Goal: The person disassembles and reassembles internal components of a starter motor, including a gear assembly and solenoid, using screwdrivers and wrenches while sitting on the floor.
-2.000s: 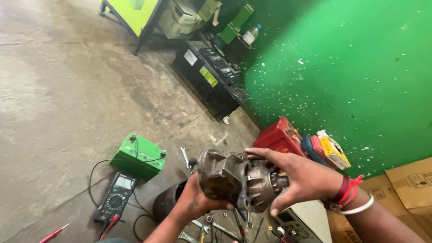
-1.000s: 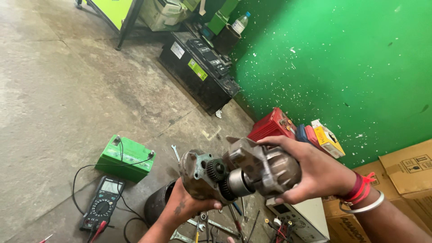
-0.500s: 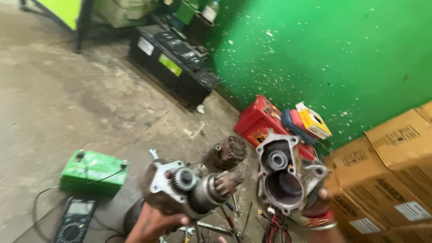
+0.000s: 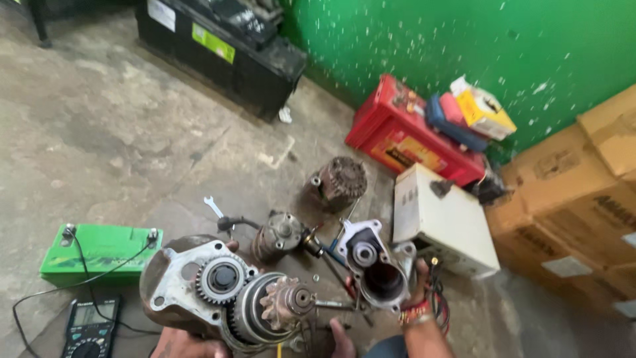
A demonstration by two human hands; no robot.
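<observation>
My left hand (image 4: 182, 341) grips a greasy starter motor body (image 4: 218, 292) from below at the bottom of the head view; its gears and pinion face the camera. My right hand (image 4: 419, 282) holds the separated metal nose housing (image 4: 374, 265) a little to the right, its hollow side toward me. The two parts are apart. Red bangles sit on my right wrist.
On the concrete floor lie a small cylindrical motor (image 4: 278, 235), a rusty armature-like part (image 4: 338, 180), a spanner (image 4: 213, 207), a green battery (image 4: 99, 252) wired to a multimeter (image 4: 89, 328), a white box (image 4: 444, 222), a red battery (image 4: 404, 132), a black battery (image 4: 218, 46), cardboard boxes (image 4: 583, 192).
The nose housing has come off the motor body; my right hand carried it to the right and lower. The camera tilted down toward the floor.
</observation>
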